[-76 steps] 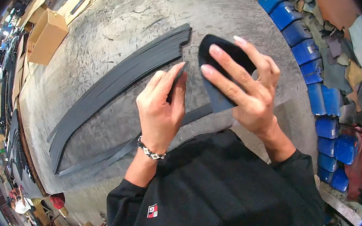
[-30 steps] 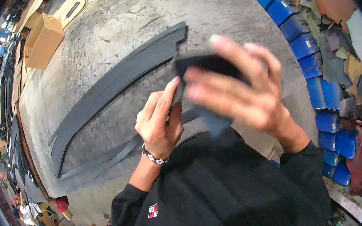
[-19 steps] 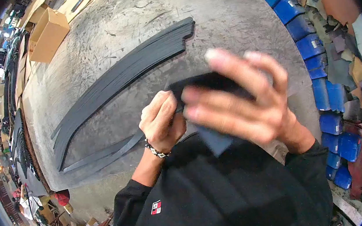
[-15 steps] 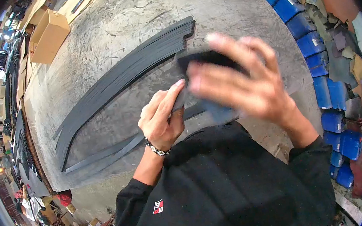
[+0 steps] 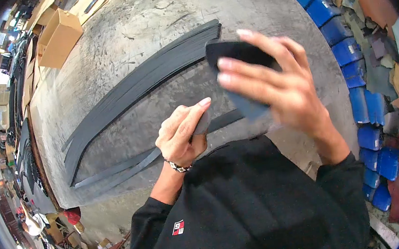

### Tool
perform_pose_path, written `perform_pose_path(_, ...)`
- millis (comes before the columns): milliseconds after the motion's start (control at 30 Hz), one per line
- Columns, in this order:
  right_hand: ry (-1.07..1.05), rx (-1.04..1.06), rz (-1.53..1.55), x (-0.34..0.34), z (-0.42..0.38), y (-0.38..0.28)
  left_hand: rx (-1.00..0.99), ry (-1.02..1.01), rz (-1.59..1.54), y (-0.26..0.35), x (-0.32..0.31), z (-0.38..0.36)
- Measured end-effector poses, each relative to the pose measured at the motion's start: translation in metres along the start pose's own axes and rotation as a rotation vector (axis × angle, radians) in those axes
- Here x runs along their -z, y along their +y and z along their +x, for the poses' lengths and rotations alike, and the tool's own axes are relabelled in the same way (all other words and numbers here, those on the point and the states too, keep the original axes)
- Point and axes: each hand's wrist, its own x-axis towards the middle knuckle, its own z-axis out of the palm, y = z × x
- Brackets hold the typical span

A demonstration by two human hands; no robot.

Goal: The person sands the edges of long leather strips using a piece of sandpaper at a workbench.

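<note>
My left hand (image 5: 181,132) pinches the end of a dark grey strip (image 5: 201,123) near the table's front edge. Up and to the right, my right hand (image 5: 277,80) has its fingers wrapped over a black pad (image 5: 243,54), with a blue-grey piece (image 5: 247,106) hanging below it; the hand is slightly blurred. The pad and the strip end are apart. Behind my hands lies a curved stack of long dark strips (image 5: 137,87) on the grey table (image 5: 118,45). Looser strips (image 5: 117,172) lie at the near left, below the stack.
An open cardboard box (image 5: 60,38) stands at the table's far left. A row of blue bins (image 5: 347,50) runs along the right, beside leather-like scraps (image 5: 381,69). A person (image 5: 36,223) is at the lower left, in the distance.
My right hand has drawn the black pad slightly right, away from my left hand. A gap now shows between pad and strip end. The left hand still grips the strip.
</note>
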Motion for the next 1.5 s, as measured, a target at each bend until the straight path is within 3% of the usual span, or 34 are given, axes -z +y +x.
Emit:
perform_pose_path(133,-0.017,0.125,0.143,0.012,0.002,-0.026,-0.116,0.09,0.025,-0.009,0.001,-0.012)
perform_pose_path(267,-0.089,0.051,0.043,-0.009,0.0,0.01,0.082,-0.026,-0.027,0.004,0.005,-0.002)
perform_pose_path(467,-0.035,0.137,0.272,0.008,0.005,-0.031,-0.037,0.028,-0.01,-0.008,0.008,-0.013)
perform_pose_path(600,-0.15,0.004,0.148,-0.021,-0.004,0.012,0.032,0.047,-0.096,-0.003,0.003,-0.007)
perform_pose_path(700,-0.058,0.005,0.205,-0.003,0.003,-0.007,-0.076,0.072,0.02,-0.006,0.002,-0.002)
perform_pose_path(833,-0.033,0.123,0.322,0.007,0.004,-0.027,0.053,0.057,-0.039,-0.012,0.015,-0.029)
perform_pose_path(900,-0.035,0.064,0.215,-0.016,-0.004,-0.004,-0.023,0.025,-0.069,-0.003,0.004,-0.002)
perform_pose_path(967,-0.087,-0.084,0.12,-0.028,-0.011,0.018,0.034,0.023,-0.11,-0.004,0.001,-0.002)
perform_pose_path(1067,0.01,-0.143,0.029,-0.02,-0.013,0.013,0.153,-0.037,-0.014,0.01,0.004,0.01)
perform_pose_path(1100,0.019,-0.119,0.01,-0.012,-0.01,0.004,0.202,-0.07,0.038,0.013,0.005,0.011)
perform_pose_path(1300,0.075,0.067,-0.115,-0.004,-0.01,-0.047,0.052,-0.015,0.148,0.012,-0.005,0.014)
perform_pose_path(1433,0.008,-0.024,-0.248,-0.005,-0.004,-0.01,0.209,-0.073,0.183,0.016,-0.01,0.017)
perform_pose_path(1500,0.046,-0.086,-0.248,-0.004,-0.006,0.004,0.152,-0.05,0.194,0.017,-0.011,0.018)
